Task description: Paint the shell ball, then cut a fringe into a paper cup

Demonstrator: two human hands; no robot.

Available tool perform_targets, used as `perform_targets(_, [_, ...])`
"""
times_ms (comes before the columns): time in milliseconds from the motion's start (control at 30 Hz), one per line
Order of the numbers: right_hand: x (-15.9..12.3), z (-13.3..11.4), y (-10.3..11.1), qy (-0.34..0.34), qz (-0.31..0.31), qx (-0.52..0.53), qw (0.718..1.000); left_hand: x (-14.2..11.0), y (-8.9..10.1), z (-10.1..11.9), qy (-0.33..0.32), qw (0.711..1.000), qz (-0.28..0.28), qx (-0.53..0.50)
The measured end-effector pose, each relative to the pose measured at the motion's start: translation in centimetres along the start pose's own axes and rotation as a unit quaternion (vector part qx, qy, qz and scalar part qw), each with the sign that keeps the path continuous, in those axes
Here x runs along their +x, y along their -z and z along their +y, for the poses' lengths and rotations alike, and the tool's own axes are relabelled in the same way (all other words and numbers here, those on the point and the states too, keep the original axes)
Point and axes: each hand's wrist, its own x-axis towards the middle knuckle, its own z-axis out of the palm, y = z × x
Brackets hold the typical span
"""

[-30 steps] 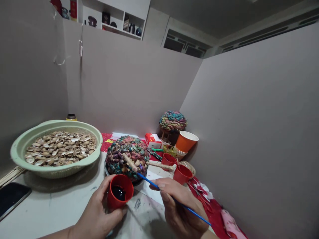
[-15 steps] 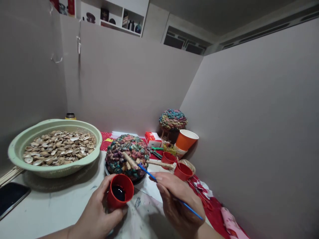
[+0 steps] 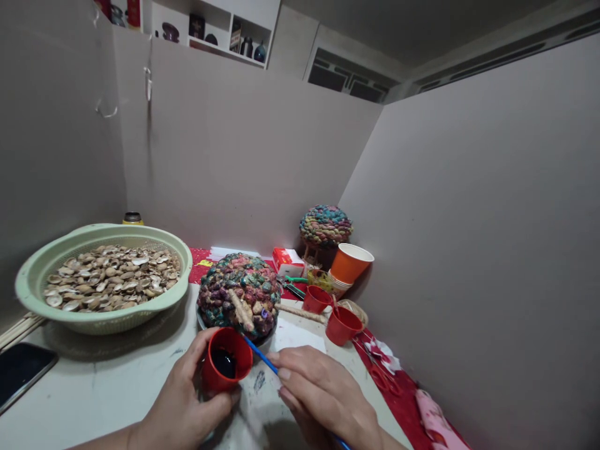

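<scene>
My left hand (image 3: pixel 190 390) is wrapped round a red plastic cup (image 3: pixel 216 374) that holds dark liquid (image 3: pixel 224 362). In my right hand (image 3: pixel 328 394) a slim blue paintbrush (image 3: pixel 263 355) is pinched, its tip near the cup's right rim; I cannot tell whether they touch. Just behind the cup, a domed piece covered in multicoloured painted shells (image 3: pixel 241 281) rests in a dark-rimmed dish (image 3: pixel 200 322). A pale stick-like leg (image 3: pixel 241 310) juts from the dome towards me, and another wrapped stick (image 3: pixel 302 312) reaches to the right.
A green colander (image 3: pixel 180 297) full of shells (image 3: pixel 112 275) stands left, above a phone (image 3: pixel 25 372). Right of the dome are red cups (image 3: pixel 344 326), orange paper cups (image 3: pixel 349 265) and red scissors (image 3: pixel 384 378). A similar shell-covered piece (image 3: pixel 325 225) stands behind, near the partition (image 3: pixel 469 219).
My right hand has drawn the brush from the shell-covered dome down and left to the red cup's rim. The left hand and cup have barely moved.
</scene>
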Motion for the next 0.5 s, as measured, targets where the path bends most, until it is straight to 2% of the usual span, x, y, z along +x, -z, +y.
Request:
perform_targets(133, [-0.2, 0.2, 0.1, -0.013, 0.021, -0.015, 1.0, 0.0, 0.1, 0.4, 0.0, 1.0, -0.004, -0.001])
perform_targets(233, [-0.3, 0.8, -0.2, 0.008, 0.034, -0.029, 0.999, 0.1, 0.1, 0.5, -0.002, 1.0, -0.001, 0.006])
perform_targets(300, [-0.4, 1.1, -0.4, 0.018, 0.037, -0.037, 0.998, 0.1, 0.1, 0.4, 0.001, 1.0, -0.001, 0.009])
perform_targets(500, [-0.6, 0.7, -0.3, -0.008, 0.024, -0.009, 1.0, 0.0, 0.1, 0.0, 0.001, 1.0, -0.003, 0.007])
